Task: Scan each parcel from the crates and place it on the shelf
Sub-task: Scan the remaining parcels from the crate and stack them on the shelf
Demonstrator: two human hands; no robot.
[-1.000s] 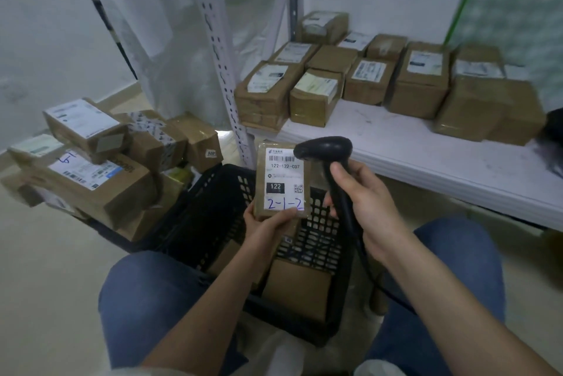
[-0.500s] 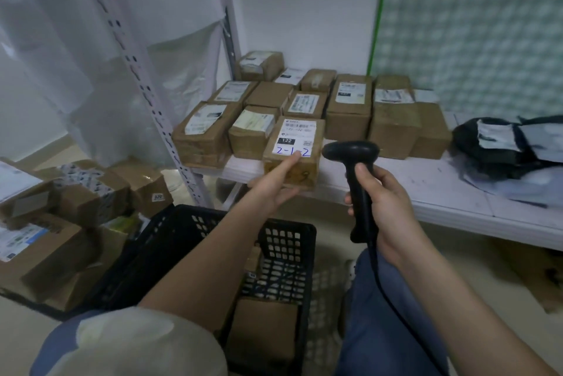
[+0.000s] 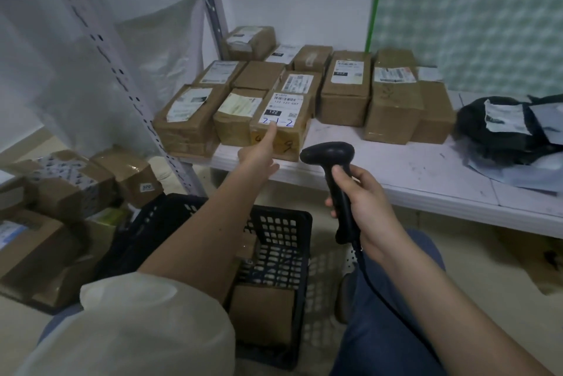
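Note:
A brown parcel (image 3: 281, 120) with a white label marked "2-1-2" lies on the white shelf (image 3: 396, 168), at its front edge beside a row of other parcels. My left hand (image 3: 259, 153) reaches out to it, fingers straight, fingertips touching its front top edge. To the right, below the shelf edge, my right hand (image 3: 359, 202) grips the handle of a black barcode scanner (image 3: 332, 174), held upright. A black plastic crate (image 3: 274, 238) stands on the floor between my knees with a brown parcel (image 3: 262, 314) inside.
Several taped cardboard parcels (image 3: 344, 86) fill the back left of the shelf. Black and grey mail bags (image 3: 511, 129) lie at the shelf's right. A perforated metal upright (image 3: 122, 71) stands at left. More boxes (image 3: 61, 193) are piled on the floor at left.
The parcel went from being held up in front of the scanner to lying on the shelf. My left hand has slid it in and now only touches it with straight fingers.

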